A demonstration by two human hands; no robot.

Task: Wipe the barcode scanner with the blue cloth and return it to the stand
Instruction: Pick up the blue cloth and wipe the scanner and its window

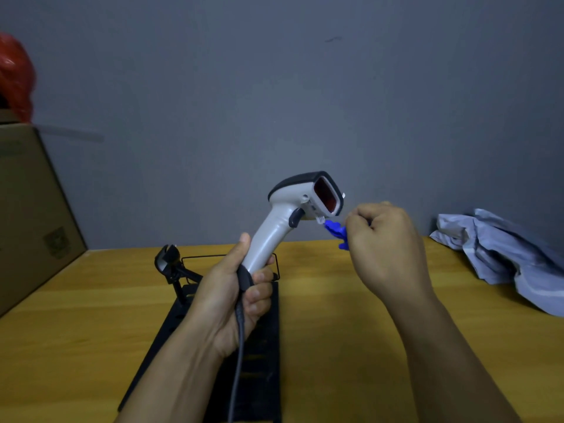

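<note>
My left hand [235,288] grips the handle of a white barcode scanner [293,212] with a black top and a dark red window, held upright above the table. Its dark cable [239,340] runs down past my wrist. My right hand [381,239] is closed around a small bright blue cloth [335,230], of which only a bunched end shows. That end touches the lower edge of the scanner head, just under the window. The black stand [171,264] with its cradle rises from a black base [265,346] on the table behind and below my left hand.
A wooden table [351,346] stands against a grey wall. A cardboard box [33,209] sits at the left with a red object [15,77] on top. A crumpled pale blue-grey fabric [506,254] lies at the right back.
</note>
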